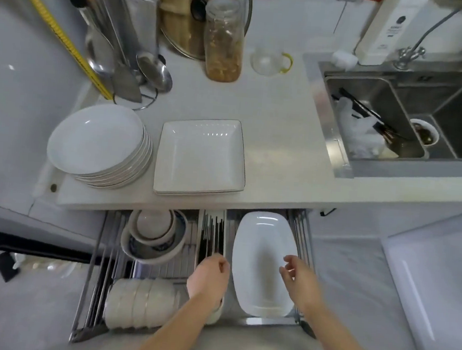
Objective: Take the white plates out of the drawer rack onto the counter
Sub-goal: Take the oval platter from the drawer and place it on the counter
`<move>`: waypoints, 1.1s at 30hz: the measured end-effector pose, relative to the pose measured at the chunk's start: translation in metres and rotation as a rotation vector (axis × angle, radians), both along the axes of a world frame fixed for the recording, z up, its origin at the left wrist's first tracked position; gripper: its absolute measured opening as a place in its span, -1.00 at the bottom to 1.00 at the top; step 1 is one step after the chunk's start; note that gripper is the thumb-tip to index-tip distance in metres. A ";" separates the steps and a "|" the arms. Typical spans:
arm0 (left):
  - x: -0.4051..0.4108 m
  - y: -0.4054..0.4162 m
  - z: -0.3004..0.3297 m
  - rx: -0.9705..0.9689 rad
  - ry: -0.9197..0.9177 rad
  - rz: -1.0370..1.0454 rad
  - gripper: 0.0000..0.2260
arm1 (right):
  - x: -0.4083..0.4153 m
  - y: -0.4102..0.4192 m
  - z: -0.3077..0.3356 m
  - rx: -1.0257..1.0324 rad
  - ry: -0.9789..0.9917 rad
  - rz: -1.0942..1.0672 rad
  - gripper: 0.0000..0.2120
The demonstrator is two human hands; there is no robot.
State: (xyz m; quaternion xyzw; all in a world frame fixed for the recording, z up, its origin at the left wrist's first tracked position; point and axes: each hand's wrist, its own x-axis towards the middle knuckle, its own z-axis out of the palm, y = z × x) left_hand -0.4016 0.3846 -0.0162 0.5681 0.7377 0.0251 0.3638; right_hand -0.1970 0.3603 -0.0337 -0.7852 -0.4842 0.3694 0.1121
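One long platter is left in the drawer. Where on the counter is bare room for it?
Free: the counter between the square plates and the sink. Crowded: the left side, with the round plate stack, utensils and glass jar.

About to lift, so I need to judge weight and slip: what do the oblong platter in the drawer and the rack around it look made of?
The oblong platter looks like glazed white ceramic or porcelain: smooth and glossy, with soft highlights near its far rim, though melamine can't be excluded. The drawer rack looks like bare stainless or chromed steel wire: thin silvery rods with a metallic sheen.
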 end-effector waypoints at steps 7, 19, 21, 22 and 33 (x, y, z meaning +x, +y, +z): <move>0.028 -0.010 -0.066 -0.254 -0.146 -0.012 -0.70 | 0.030 -0.026 -0.064 -0.225 -0.009 -0.100 -0.66; 0.051 0.017 -0.172 -0.355 -0.082 0.135 -0.64 | 0.026 0.006 -0.157 -0.393 0.019 -0.337 -0.57; 0.052 0.022 -0.179 -0.363 -0.069 0.157 -0.66 | 0.027 0.008 -0.163 -0.398 -0.013 -0.346 -0.65; 0.053 0.025 -0.183 -0.364 -0.072 0.163 -0.66 | 0.029 0.010 -0.165 -0.404 -0.027 -0.343 -0.67; 0.041 0.036 -0.176 -0.302 -0.152 0.334 -0.79 | 0.030 0.014 -0.152 -0.313 -0.050 -0.410 -0.68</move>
